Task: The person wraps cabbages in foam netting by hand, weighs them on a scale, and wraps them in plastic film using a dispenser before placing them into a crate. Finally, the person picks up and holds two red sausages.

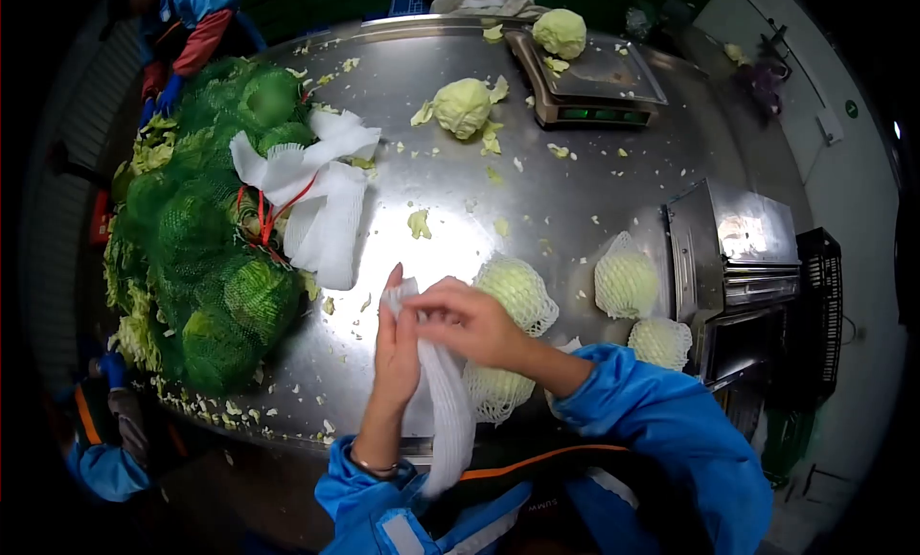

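Netting of the cabbages looks partly done, to my eye. Both hands work at the tabletop [460, 200] edge farthest from the scale [594, 85]. The right hand [470, 325] has its grip pinched on the top of a white foam sleeve [448, 411]. The left hand [396, 349] lies against it with fingers straight, grip apart (it may be slipped inside; I cannot tell). The sleeve hangs empty. Several sleeved cabbages [625, 282] sit well apart from the scale, toward the person. Left to do, I judge: a bare cabbage [462, 106] just beside the scale, another cabbage [560, 33] on its pan, and the green mesh sacks [211, 258] far to the scale's left, with spare sleeves [311, 191] between.
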`<state>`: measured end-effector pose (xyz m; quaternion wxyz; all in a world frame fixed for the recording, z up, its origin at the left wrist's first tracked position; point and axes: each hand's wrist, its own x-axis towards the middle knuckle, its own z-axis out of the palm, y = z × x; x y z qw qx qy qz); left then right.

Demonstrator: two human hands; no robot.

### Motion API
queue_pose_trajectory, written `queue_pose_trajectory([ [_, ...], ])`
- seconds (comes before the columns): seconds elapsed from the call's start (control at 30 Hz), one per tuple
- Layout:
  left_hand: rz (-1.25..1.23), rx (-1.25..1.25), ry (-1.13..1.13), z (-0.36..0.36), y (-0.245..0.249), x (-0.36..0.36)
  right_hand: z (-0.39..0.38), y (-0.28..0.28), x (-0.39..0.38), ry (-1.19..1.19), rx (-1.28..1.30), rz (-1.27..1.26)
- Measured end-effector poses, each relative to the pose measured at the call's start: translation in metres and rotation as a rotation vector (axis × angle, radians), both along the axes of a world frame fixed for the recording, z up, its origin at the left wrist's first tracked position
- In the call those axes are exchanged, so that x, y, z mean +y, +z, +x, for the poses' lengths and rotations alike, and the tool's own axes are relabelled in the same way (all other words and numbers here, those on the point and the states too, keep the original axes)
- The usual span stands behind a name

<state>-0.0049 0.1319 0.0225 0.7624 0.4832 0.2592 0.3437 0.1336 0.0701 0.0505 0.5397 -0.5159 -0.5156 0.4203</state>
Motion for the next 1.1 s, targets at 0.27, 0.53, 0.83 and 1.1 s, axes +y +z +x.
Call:
queue_pose_trajectory([
  [0.27, 0.306, 0.248, 0.057, 0.073, -0.005, -0.020, 0.045, 0.002, -0.026, -0.278, 0.376, -0.319],
  [0.53, 0.867, 0.504, 0.044, 0.084, 0.013, -0.023, 0.065, -0.032, -0.040, -0.624, 0.754, -0.116],
  [0.83, 0.940, 0.183, 0.236, 0.090, 0.016, -0.011, 0.094, -0.006, -0.033, -0.259, 0.846, -0.421],
  [1.1, 0.140, 0.215, -0.012, 0.102, 0.009, 0.001, 0.120, -0.028, -0.026, -0.437, 1.374, -0.530],
])
